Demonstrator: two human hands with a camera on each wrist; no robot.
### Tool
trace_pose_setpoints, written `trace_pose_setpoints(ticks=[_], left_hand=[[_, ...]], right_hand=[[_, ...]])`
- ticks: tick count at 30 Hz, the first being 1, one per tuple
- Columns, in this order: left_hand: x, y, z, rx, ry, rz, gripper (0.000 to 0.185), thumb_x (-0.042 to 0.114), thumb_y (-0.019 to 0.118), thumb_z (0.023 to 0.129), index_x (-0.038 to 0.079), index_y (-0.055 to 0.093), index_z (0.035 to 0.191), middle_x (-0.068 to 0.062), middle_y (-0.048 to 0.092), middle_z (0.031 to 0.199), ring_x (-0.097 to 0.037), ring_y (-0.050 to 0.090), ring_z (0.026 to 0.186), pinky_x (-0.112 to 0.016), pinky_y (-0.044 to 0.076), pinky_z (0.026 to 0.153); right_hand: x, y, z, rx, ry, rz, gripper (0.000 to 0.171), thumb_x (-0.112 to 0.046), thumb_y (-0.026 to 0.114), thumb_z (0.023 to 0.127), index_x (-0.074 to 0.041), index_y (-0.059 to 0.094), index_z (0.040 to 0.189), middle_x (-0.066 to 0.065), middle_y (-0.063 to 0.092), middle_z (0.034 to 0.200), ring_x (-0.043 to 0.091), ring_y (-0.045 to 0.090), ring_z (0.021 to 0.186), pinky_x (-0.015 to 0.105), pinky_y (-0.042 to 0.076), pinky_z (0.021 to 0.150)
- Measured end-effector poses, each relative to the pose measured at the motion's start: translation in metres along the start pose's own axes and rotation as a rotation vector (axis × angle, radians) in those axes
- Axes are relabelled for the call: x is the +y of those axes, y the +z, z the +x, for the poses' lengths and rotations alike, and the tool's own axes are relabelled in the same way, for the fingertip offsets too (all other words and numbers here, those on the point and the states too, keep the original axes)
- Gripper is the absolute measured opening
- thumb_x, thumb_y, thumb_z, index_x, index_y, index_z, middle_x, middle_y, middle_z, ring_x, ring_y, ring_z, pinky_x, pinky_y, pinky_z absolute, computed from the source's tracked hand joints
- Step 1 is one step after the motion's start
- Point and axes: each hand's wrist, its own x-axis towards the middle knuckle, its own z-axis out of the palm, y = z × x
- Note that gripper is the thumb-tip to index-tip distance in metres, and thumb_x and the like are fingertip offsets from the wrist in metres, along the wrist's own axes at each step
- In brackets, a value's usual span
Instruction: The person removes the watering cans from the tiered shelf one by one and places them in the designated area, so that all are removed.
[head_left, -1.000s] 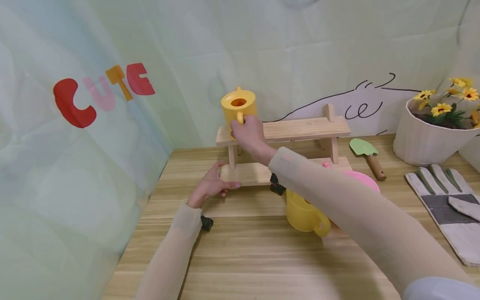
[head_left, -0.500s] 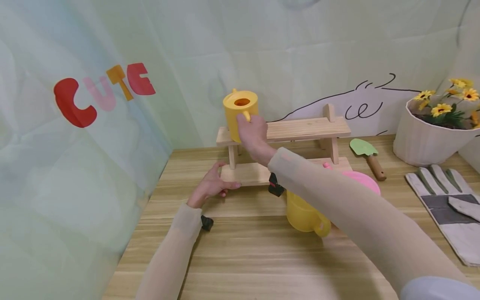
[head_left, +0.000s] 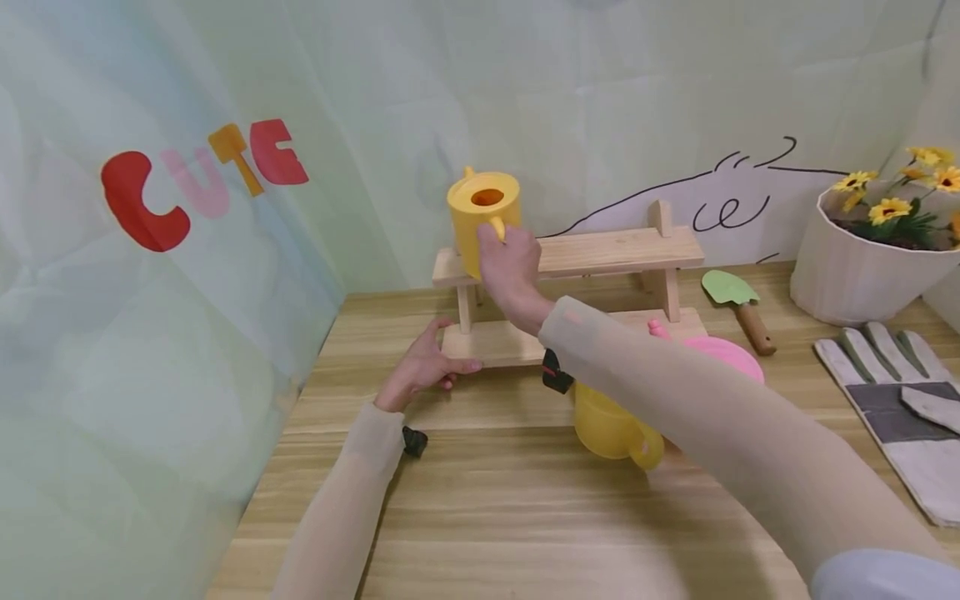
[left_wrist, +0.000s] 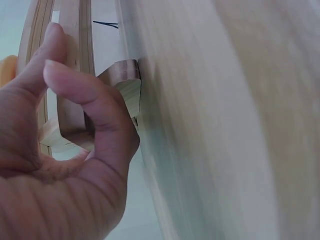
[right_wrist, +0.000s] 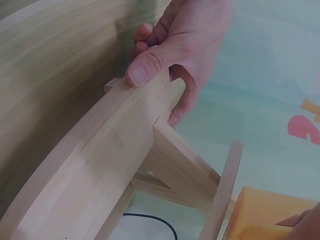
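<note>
A small two-tier wooden shelf (head_left: pixel 600 252) stands at the back of the table. My right hand (head_left: pixel 510 265) grips the handle of a yellow toy watering can (head_left: pixel 482 218) at the left end of the top tier; the can shows as a yellow corner (right_wrist: pixel 260 215) in the right wrist view. My left hand (head_left: pixel 420 368) holds the left end of the bottom board (head_left: pixel 491 344), thumb on top of the board (right_wrist: pixel 145 72) and fingers curled at its edge. In the left wrist view the curled fingers (left_wrist: pixel 90 110) lie against the board's corner (left_wrist: pixel 125 82).
A second yellow watering can (head_left: pixel 611 425) and a pink one (head_left: pixel 723 358) sit on the table under my right forearm. A green trowel (head_left: pixel 735 302), a white pot of yellow flowers (head_left: pixel 862 258) and grey work gloves (head_left: pixel 892 408) lie to the right. A cloth wall (head_left: pixel 150 292) borders the left.
My right hand has shifted the yellow can slightly right and turned it more upright on the top tier. The left hand has stayed on the bottom board.
</note>
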Motion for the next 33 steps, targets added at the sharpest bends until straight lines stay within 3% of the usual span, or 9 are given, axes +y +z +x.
trace_pose_setpoints(ticks=[19,33], left_hand=[[0.003,-0.002,0.003,-0.007,-0.006,0.010,0.112,0.021,0.094,0.089,0.011,0.019,0.172,-0.002,0.059,0.078,-0.008,0.054,0.052,-0.021,0.053,0.053],[0.002,0.000,0.002,-0.001,-0.012,0.019,0.111,0.022,0.094,0.089,0.012,0.020,0.172,0.001,0.057,0.071,-0.007,0.053,0.053,-0.020,0.052,0.053]], right_hand=[[-0.006,-0.011,-0.014,-0.010,-0.076,-0.026,0.044,-0.024,0.055,0.104,-0.016,0.046,0.061,-0.001,0.050,0.062,0.018,0.051,0.062,0.025,0.038,0.054],[-0.005,-0.023,-0.029,-0.039,-0.053,-0.018,0.041,-0.023,0.054,0.104,-0.016,0.046,0.064,0.001,0.053,0.066,0.017,0.052,0.061,0.025,0.039,0.052]])
